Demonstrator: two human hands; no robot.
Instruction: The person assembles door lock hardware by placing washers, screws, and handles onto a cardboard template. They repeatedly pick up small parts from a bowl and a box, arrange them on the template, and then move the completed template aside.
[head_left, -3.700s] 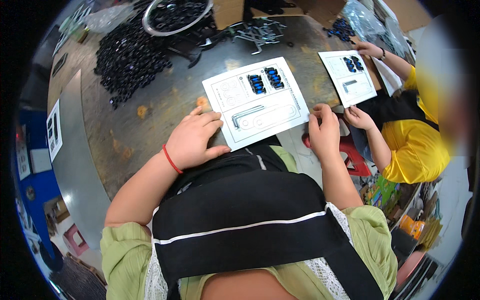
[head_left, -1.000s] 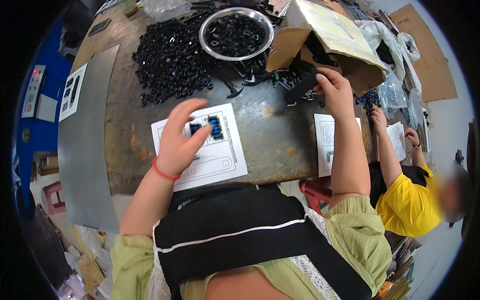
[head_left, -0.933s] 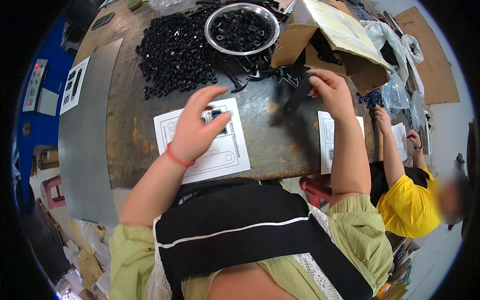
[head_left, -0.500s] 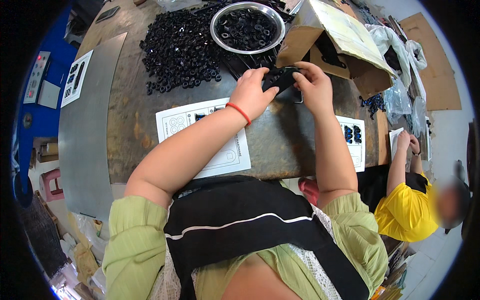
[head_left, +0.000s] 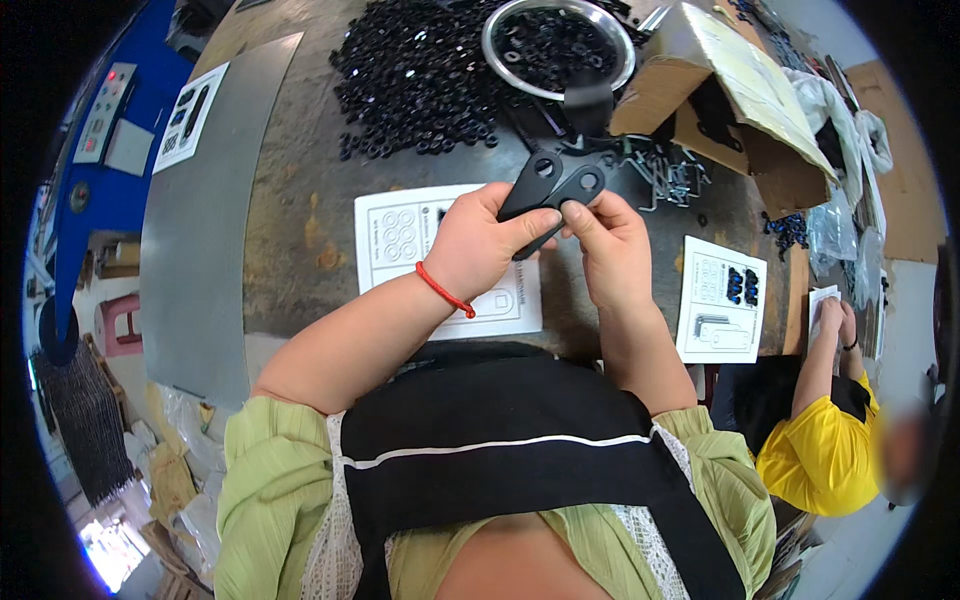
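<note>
Two flat black plates (head_left: 541, 176) with rounded ends and round holes lie fanned across each other between my hands. My left hand (head_left: 472, 235) is closed on them, its thumb along the lower side. At their right, my right hand (head_left: 617, 255) pinches the plates with thumb and fingers; its other fingers are partly hidden. Under my left wrist and hand is a white printed sheet (head_left: 385, 265) with line drawings of rings and plates. Just beyond the plates, bent metal hex keys (head_left: 668, 178) lie in a loose heap beside the cardboard box.
A heap of small black nuts (head_left: 410, 75) spreads at the back, beside a steel bowl (head_left: 492, 60) of black washers. An opened cardboard box (head_left: 760, 70) stands back right. Another printed sheet (head_left: 720, 330) lies right. A co-worker in a yellow top (head_left: 820, 460) works at far right.
My hands have drawn back toward me from near the box, bringing the black plates, now fanned apart. The hex keys have come into sight. The view has shifted, moving the table contents rightward.
</note>
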